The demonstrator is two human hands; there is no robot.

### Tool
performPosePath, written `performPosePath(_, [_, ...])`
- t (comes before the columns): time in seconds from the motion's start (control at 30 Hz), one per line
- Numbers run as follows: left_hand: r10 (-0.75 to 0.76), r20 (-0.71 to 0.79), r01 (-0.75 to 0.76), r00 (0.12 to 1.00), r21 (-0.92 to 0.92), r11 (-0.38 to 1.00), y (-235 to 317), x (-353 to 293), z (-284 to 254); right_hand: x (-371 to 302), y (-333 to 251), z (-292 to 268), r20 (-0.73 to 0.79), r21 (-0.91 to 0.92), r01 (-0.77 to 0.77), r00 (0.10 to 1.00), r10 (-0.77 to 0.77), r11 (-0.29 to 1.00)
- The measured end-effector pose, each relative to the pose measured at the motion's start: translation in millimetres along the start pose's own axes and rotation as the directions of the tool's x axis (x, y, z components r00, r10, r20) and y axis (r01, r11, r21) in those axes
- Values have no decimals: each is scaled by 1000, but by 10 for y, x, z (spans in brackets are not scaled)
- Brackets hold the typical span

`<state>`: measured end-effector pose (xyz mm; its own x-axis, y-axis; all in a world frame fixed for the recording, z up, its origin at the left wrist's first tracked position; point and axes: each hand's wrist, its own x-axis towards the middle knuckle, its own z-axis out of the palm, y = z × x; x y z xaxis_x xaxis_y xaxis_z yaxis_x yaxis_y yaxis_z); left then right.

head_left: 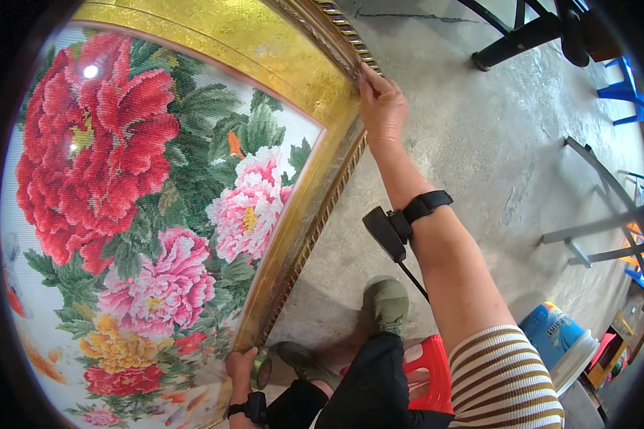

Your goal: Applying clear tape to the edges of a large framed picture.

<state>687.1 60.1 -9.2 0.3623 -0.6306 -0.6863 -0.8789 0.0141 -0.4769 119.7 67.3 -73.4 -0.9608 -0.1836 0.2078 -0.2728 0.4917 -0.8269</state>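
A large framed picture (150, 186) of red, pink and yellow peonies fills the left side. Its wide gold frame (293, 68) has a dark ridged outer edge. At the upper corner of that frame, my right hand (383, 107) has its thumb and fingers pinched on the rim. Lower down the same side, my left hand (240, 366) is closed against the edge, with a green-tinted roll of tape (262, 370) at its fingers. A shiny, clear-looking strip runs along the rim between both hands. The fingers of my left hand are partly hidden.
A red plastic stool (433, 372) stands by my legs, my green shoe (389, 304) beside it. A blue and white paint bucket (562, 343) is at the lower right. Dark metal legs (519, 43) and a grey metal stand (601, 222) rest on the concrete floor (472, 143). Blue stools (626, 93) stand farther right.
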Motion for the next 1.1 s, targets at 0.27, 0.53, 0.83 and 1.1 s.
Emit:
performPosePath(0.27, [-10, -63, 6, 998, -61, 998, -5, 22, 54, 169, 578, 163, 130, 411, -361, 932, 338, 837])
performPosePath(0.53, [23, -77, -28, 997, -65, 997, 9, 22, 91, 211, 597, 62, 174, 281, -425, 904, 390, 860])
performPosePath(0.83, [53, -50, -59, 997, -112, 992, 33, -39, -21, 451, 145, -291, 601, -576, 719, 695, -395, 389])
performPosePath(1.1, [91, -64, -98, 994, -124, 987, -21, 13, 68, 321, 525, -502, 543, -622, 537, 820, -179, 570])
